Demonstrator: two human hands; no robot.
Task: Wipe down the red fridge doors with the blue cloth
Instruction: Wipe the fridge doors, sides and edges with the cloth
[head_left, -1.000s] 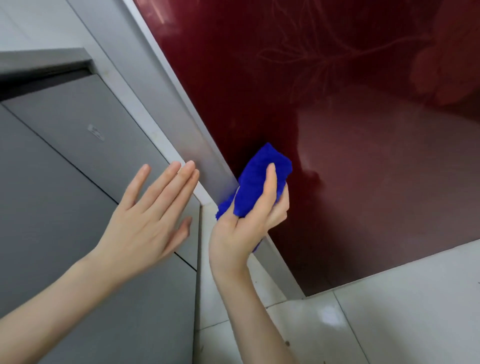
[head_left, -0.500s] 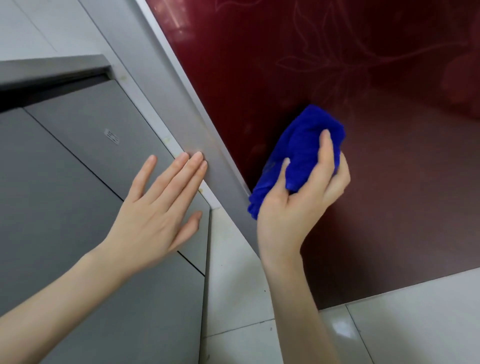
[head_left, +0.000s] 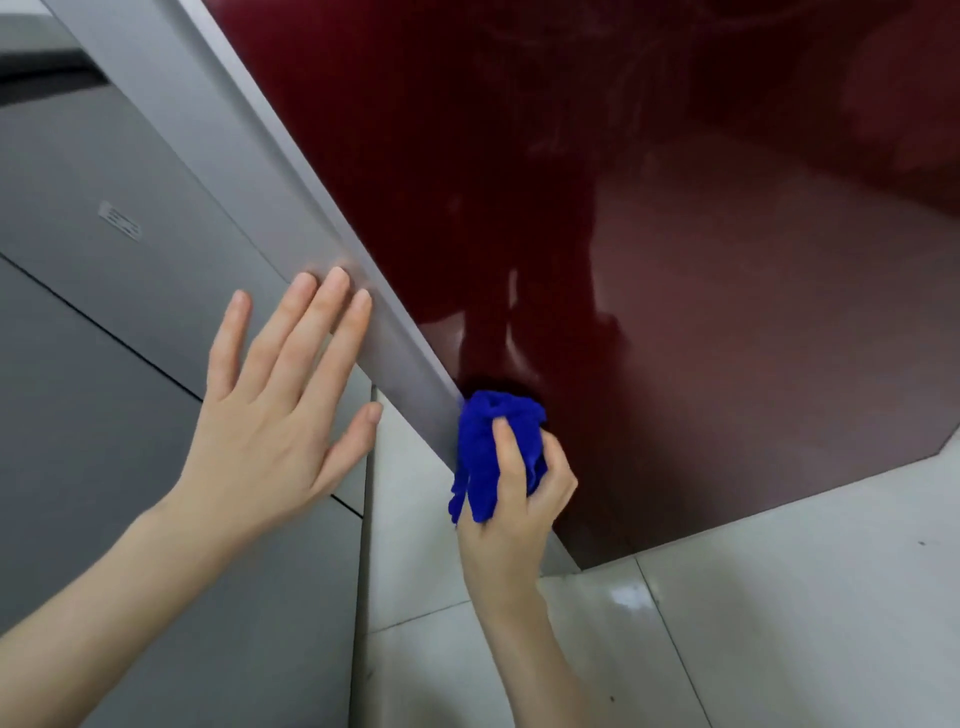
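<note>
The right hand (head_left: 511, 499) is clenched around the blue cloth (head_left: 491, 452), thumb laid over the front of the bundle and the other fingers curled round behind it. The cloth is bunched into a wad, top end pressed against the red fridge door (head_left: 623, 260) low down, right beside the door's grey edge strip (head_left: 291, 171). The wad runs roughly up and down in the picture, its upper end on the glossy red panel, a loose tail hanging below the thumb toward the floor (head_left: 779, 597). How much of the cloth lies flat on the door I cannot tell; the hand covers the contact.

Over on the other side, the left hand (head_left: 275, 415) is spread wide open and holds nothing. The palm faces the grey cabinet (head_left: 104, 364) next to the fridge, fingers pointing up and to the right. The three longer fingertips (head_left: 337, 280) reach onto the grey edge strip and touch it; the thumb sticks out to the right near the strip's lower part. Whether the palm itself presses the cabinet front is not clear.

The red door fills the upper right, its left edge running diagonally from top left down to lower centre, where it meets the pale tiled floor. Dark reflections show in the shiny red surface just above the cloth. The two hands are near each other, apart, the edge strip between them.
</note>
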